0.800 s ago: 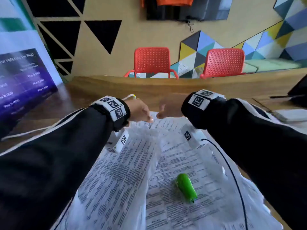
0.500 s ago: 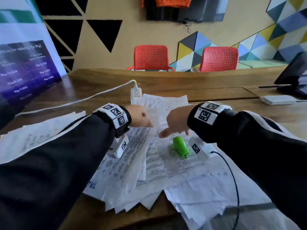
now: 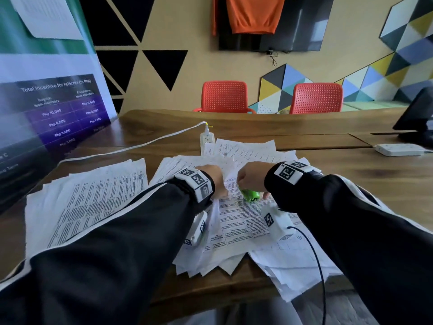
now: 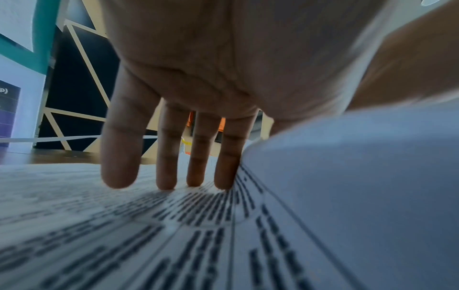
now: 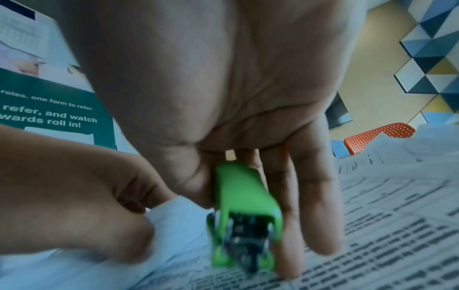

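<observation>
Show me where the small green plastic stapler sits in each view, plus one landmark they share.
Head: small green plastic stapler at centre, half under the right grip, on the printed paper sheets.
Left wrist: not in it.
Right wrist: the stapler at lower centre, between thumb and fingers.
Shared landmark: the printed paper sheets, seen in all three views.
</observation>
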Demonstrator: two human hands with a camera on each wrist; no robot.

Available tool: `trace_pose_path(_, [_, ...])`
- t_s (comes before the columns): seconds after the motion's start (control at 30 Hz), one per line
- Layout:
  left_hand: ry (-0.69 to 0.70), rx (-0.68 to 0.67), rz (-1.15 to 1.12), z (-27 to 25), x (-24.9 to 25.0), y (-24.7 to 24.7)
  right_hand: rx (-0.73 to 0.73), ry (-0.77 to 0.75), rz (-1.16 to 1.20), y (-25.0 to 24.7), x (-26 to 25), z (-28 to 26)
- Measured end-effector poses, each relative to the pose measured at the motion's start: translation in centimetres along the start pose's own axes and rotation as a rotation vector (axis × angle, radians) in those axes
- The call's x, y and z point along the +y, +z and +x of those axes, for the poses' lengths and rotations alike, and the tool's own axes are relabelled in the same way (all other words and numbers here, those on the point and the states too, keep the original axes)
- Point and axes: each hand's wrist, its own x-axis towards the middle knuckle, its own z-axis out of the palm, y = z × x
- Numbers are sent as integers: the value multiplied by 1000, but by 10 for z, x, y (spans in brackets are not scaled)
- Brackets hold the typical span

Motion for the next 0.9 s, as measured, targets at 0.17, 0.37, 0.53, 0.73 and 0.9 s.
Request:
trace_pose_path(0.17, [-16, 66, -289, 4, -26, -23, 66, -8, 290, -3, 7, 17])
trace_pose_path(0.37, [45, 305, -972, -12, -100, -83, 180, 33, 500, -18, 21, 35])
trace_pose_path(0.53, [165, 380, -1364, -26, -152, -93, 219, -4, 1012, -30, 23, 47])
trace_pose_path(0.73, [44, 230, -1553, -22, -160, -63, -18, -165, 1594, -23, 6, 58])
trace_pose_path(0.9, [-23, 148, -1714, -28, -156, -30, 250, -150, 1726, -22, 8, 62])
